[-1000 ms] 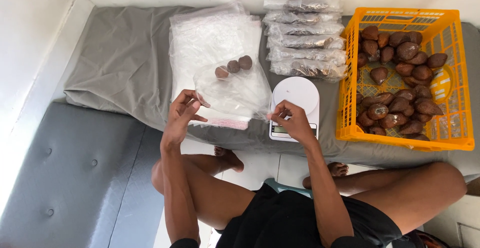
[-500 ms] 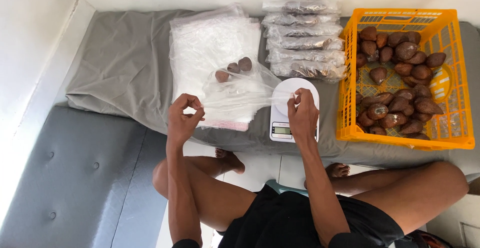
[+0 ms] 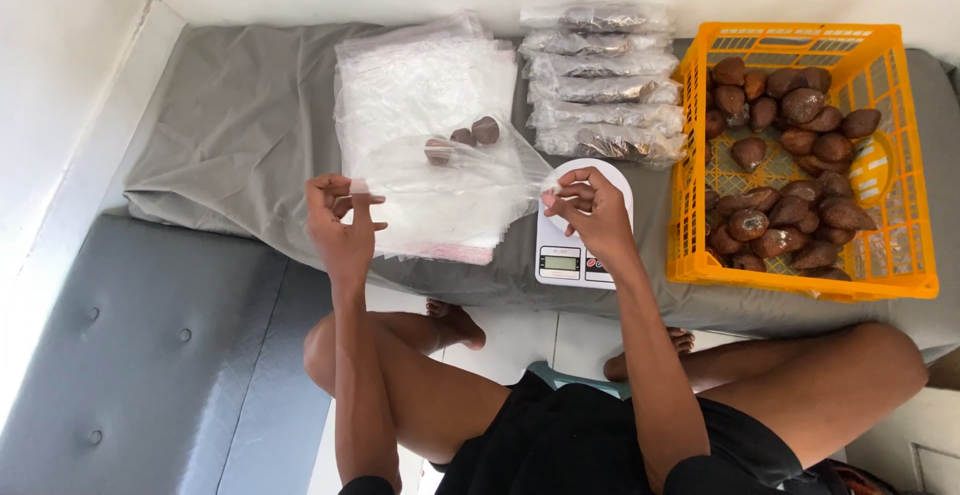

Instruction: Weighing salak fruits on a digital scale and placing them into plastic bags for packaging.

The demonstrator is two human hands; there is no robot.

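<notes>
A big grey cloth (image 3: 230, 125) is lying over the bed, likely so the things on it are staying clean. On its right side an orange crate (image 3: 905, 165) is sitting, and it is keeping a heap of brown fruits (image 3: 790, 210) together. A pile of clear bags (image 3: 420, 85) is lying flat in the middle, and a row of filled bags (image 3: 600, 80) is lying behind the white scale (image 3: 565, 250).

The person is holding one clear bag (image 3: 450, 190) up just above the pile, between the two hands. Its long side is running left to right, and its mouth seems to be pointing toward the person, though the clear plastic is making that hard to tell. Three brown fruits are showing through it.

The left hand (image 3: 340, 220) is pinching the left edge of the bag with closed fingers. The right hand (image 3: 590, 205) is pinching the right edge with closed fingers, just over the scale. Holding both edges is probably keeping the bag spread out.
</notes>
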